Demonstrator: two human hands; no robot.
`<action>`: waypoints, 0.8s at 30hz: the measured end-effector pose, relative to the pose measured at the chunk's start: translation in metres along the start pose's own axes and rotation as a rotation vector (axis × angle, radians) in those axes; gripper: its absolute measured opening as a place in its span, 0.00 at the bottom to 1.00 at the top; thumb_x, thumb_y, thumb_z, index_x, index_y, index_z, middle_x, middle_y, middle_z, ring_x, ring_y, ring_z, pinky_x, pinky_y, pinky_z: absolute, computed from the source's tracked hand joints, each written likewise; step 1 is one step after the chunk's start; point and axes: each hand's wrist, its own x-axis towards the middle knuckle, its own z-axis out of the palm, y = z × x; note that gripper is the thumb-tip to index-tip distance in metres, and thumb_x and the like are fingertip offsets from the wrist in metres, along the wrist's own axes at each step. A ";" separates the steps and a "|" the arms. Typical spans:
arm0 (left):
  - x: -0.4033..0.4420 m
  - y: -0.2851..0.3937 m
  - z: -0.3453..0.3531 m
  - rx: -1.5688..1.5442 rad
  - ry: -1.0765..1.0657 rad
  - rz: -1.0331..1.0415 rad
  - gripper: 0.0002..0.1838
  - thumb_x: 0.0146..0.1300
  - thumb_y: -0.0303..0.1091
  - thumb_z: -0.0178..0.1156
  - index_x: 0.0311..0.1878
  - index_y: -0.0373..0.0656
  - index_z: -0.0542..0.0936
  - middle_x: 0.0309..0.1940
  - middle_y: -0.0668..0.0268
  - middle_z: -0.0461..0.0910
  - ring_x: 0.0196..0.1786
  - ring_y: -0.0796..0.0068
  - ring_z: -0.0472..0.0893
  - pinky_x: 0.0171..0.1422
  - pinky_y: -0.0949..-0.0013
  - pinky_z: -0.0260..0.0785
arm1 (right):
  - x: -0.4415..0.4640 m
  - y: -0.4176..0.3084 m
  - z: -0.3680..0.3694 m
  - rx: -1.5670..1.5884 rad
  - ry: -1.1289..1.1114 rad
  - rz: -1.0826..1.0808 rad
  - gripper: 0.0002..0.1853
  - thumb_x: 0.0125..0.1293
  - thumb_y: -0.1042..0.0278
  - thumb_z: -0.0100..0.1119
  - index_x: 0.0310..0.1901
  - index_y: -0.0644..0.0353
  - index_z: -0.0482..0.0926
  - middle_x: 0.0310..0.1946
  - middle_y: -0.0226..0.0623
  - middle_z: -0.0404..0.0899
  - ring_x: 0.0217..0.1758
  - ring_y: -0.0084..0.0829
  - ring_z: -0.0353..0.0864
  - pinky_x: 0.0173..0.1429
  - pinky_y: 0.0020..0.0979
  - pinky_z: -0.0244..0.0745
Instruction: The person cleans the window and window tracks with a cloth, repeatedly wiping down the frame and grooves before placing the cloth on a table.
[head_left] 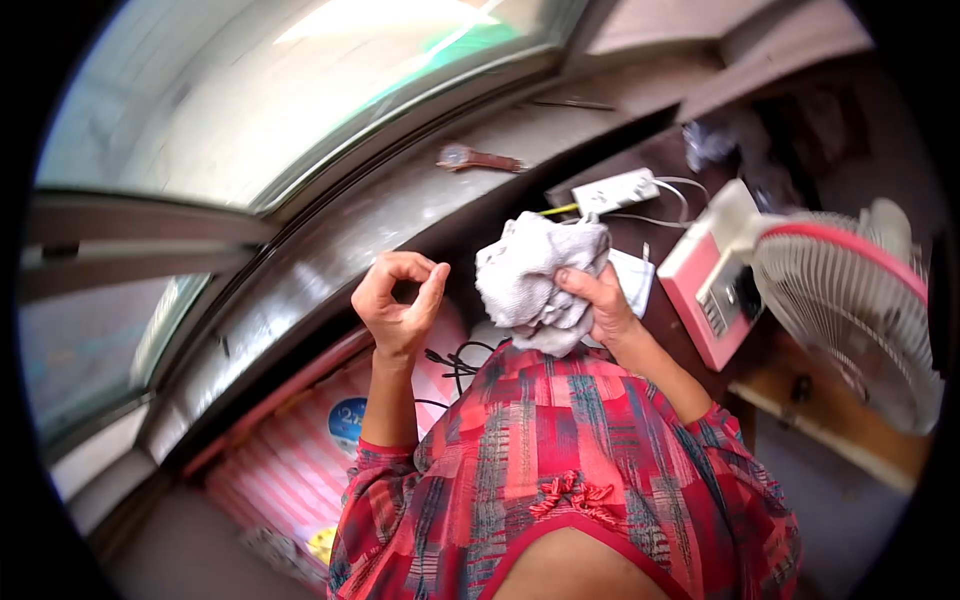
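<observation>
My right hand (610, 310) grips a crumpled pale grey-white cloth (540, 275), thumb pressed on top and the other fingers mostly hidden beneath. The bunched cloth is held in front of my body. To its left, apart from it, my left hand (398, 305) is raised with the fingers curled and the thumb bent toward the index finger, forming a ring. Nothing shows between those fingertips. On the window ledge beyond both hands lies a wristwatch (480, 159) with a brown strap.
A pink and white table fan (840, 290) stands at the right. A white power strip (617, 190) with cables lies behind the cloth. Sliding window glass (250, 100) borders the ledge (330, 240). Pink striped fabric (290, 460) and a black cable (455, 365) lie at lower left.
</observation>
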 end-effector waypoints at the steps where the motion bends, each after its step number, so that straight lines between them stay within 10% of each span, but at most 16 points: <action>1: -0.001 0.003 0.012 -0.021 -0.035 0.009 0.12 0.48 0.17 0.68 0.25 0.39 0.73 0.25 0.65 0.78 0.29 0.75 0.77 0.38 0.74 0.69 | -0.010 0.000 -0.004 0.000 0.025 -0.029 0.26 0.53 0.69 0.65 0.55 0.65 0.72 0.46 0.38 0.79 0.51 0.29 0.78 0.56 0.31 0.74; 24: -0.167 0.116 0.195 -0.075 -0.580 -0.358 0.06 0.61 0.28 0.65 0.35 0.35 0.81 0.27 0.73 0.80 0.30 0.88 0.76 0.35 0.82 0.68 | -0.235 0.032 -0.175 0.049 0.111 -0.393 0.25 0.53 0.72 0.64 0.54 0.66 0.72 0.46 0.36 0.78 0.50 0.28 0.76 0.57 0.29 0.70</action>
